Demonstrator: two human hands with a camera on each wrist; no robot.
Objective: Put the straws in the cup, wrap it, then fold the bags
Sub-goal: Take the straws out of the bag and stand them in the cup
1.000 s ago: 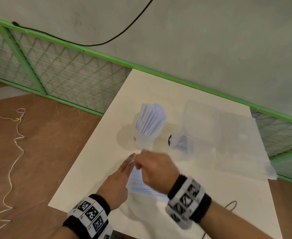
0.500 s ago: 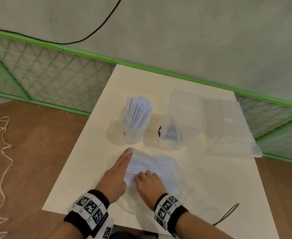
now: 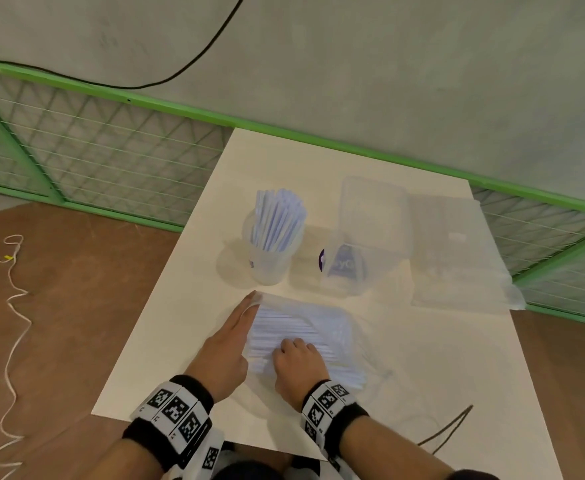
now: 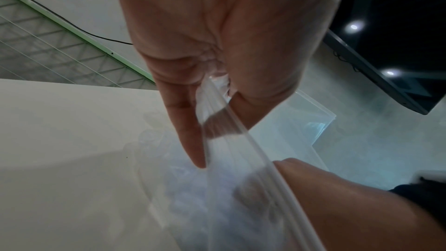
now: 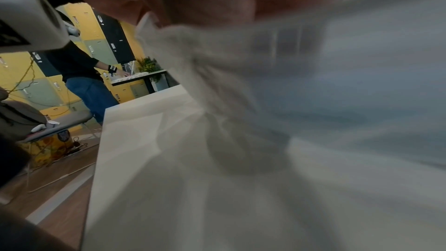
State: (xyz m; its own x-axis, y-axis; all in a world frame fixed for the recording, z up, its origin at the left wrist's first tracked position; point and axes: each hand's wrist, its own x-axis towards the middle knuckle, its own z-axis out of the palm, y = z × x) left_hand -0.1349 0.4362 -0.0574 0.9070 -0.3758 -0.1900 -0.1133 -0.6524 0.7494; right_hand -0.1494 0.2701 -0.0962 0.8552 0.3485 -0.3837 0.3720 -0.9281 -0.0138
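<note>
On the bench [image 3: 187,327], the left hand [image 3: 223,348] pinches the edge of a clear bag of straws [image 3: 305,327]. The right hand [image 3: 299,368] reaches into the bag, fingers curled; what they grip is hidden. Behind stands a cup [image 3: 270,268] of straws; farther right lie folded bags [image 3: 457,258].

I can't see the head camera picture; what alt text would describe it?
Two hands work a clear bag of straws on a white table: the left hand holds its edge, the right hand rests on it. Behind stand a cup full of straws and empty clear bags.
</note>
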